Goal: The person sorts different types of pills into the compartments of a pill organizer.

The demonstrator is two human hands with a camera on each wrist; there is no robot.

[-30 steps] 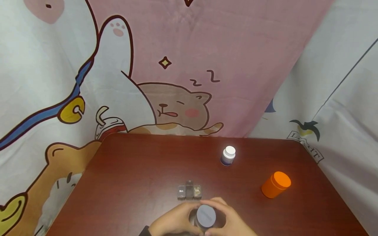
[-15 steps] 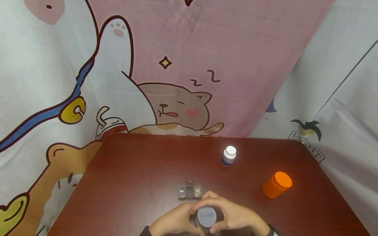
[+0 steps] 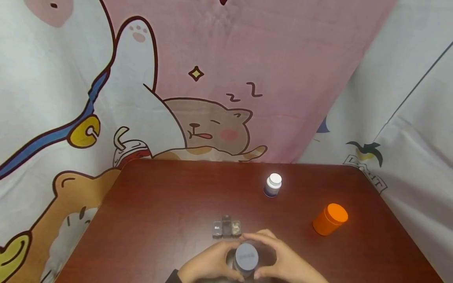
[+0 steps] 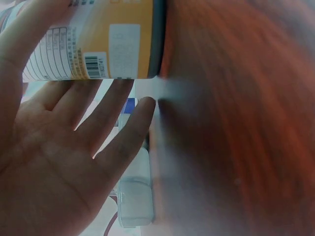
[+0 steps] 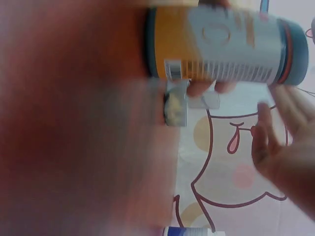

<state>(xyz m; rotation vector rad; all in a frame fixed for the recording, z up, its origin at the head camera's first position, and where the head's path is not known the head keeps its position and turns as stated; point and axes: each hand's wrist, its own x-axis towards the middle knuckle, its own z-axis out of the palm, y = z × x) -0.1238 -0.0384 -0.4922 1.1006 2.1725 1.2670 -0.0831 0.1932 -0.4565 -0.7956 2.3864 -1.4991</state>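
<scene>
At the near edge of the head view stands an upright pill bottle with a grey cap (image 3: 246,256). Its yellow and white label (image 4: 96,44) carries a barcode. My left hand (image 3: 209,262) grips the bottle's body, thumb on the near side and fingers behind it. My right hand (image 3: 283,259) is around the cap with index finger and thumb spread, a gap showing between palm and cap. A thin reddish band (image 5: 287,51) shows along the cap's lower edge. Just beyond the hands lies a small clear pill organizer (image 3: 226,228); pale pieces are inside its right compartment.
A white bottle (image 3: 273,185) with a blue base stands toward the back of the brown table (image 3: 170,196). To the right is an orange jar (image 3: 330,220) with an orange lid. A printed cloth (image 3: 301,78) hangs behind the table.
My right hand closed in around the cap half a second ago; its fingers have since spread and drawn back a little. The cap's faint marking has turned. My left hand keeps its hold.
</scene>
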